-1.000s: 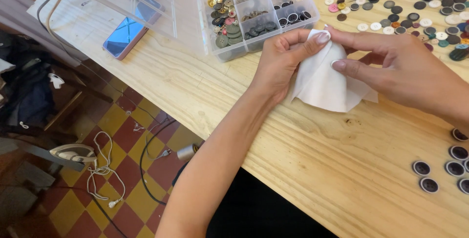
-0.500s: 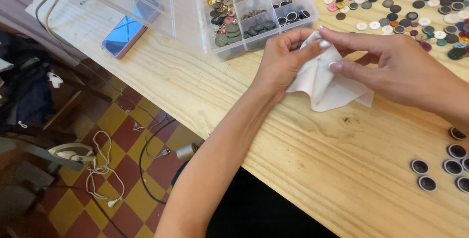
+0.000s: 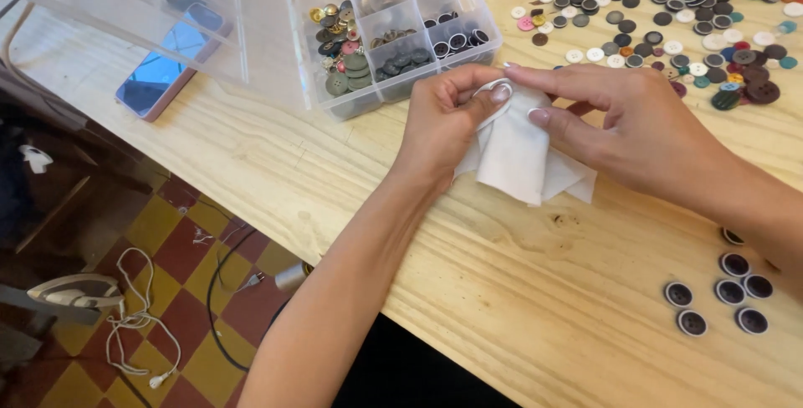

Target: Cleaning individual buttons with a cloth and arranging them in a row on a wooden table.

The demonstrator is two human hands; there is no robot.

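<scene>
I have both hands closed on a small white square of soft cloth (image 3: 523,153), held just above the pale wooden plank table (image 3: 519,307), just in front of the clear plastic compartment box of sorted buttons (image 3: 393,31). My left hand (image 3: 443,119) pinches the upper edge of the cloth between thumb and fingers, wrist bent inward with the forearm running up from the bottom of the view. My right hand (image 3: 636,128) comes in from the right, palm down, index and middle fingers laid flat across the top fold and pressing it against the left thumb. I judge the step to be folding or wrapping the cloth, perhaps round something small; whether anything sits inside I cannot tell. The next move calls for a steady pinch while the loose lower corners get tucked. A scatter of loose mixed-colour buttons (image 3: 669,15) lies near, beyond my right hand.
</scene>
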